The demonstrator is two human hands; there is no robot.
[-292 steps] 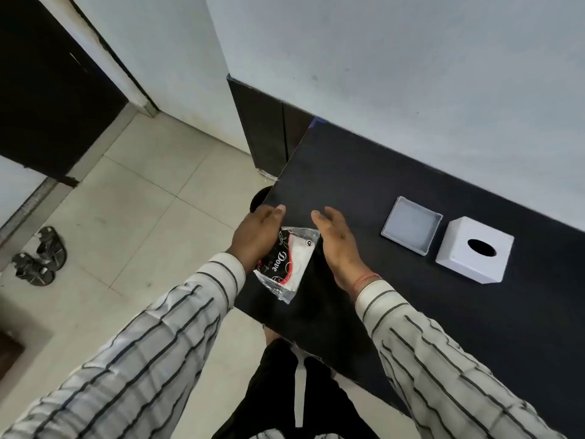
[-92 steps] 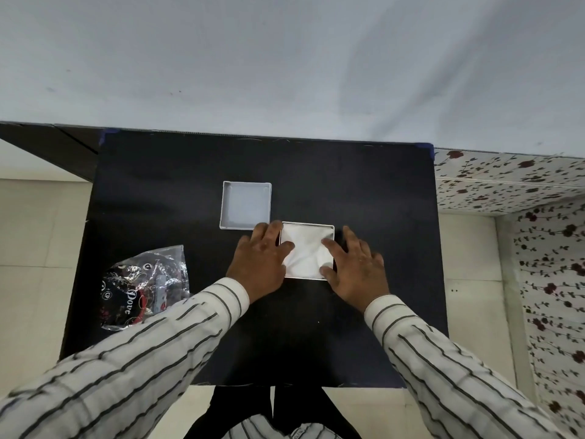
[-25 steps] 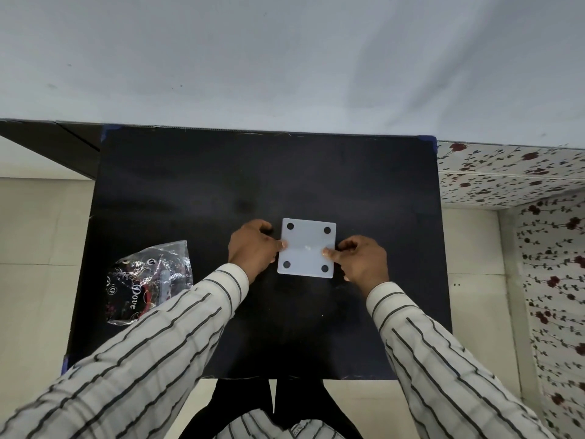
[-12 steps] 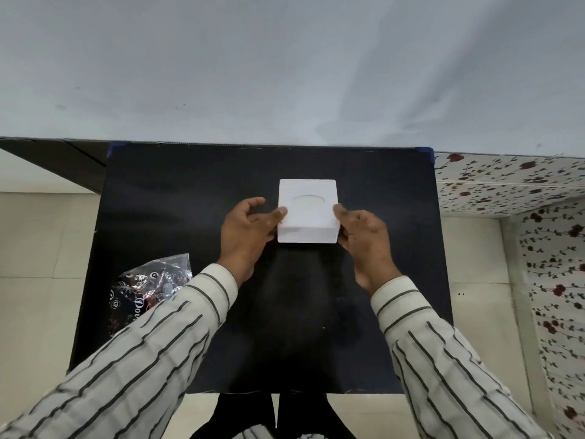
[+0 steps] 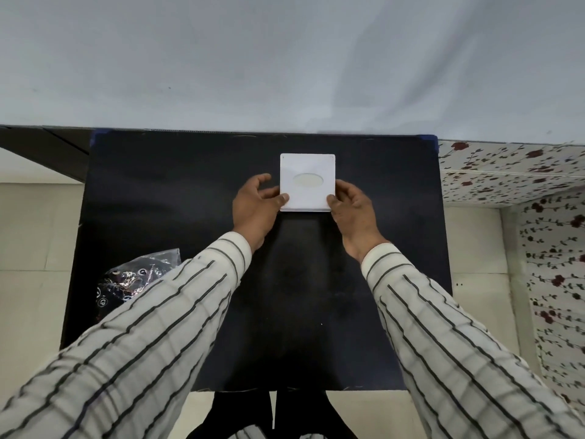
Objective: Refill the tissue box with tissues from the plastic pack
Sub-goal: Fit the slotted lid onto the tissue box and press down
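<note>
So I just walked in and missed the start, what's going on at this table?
A person in a striped shirt is holding a white tissue box between both hands, left hand and right hand, on a black table. The box sits upright with its oval opening facing up, showing white inside. The plastic pack lies crumpled near the table's left edge, partly hidden by the left sleeve.

Not much to read here, honestly. Your plastic pack [image 5: 133, 280], down at about 8 o'clock on the tabletop [image 5: 190, 185], has white swirly print and little round symbols, but your sleeve covers part of it and no word comes out legible. The tissue box [image 5: 307, 182] is plain white, no lettering.
</note>
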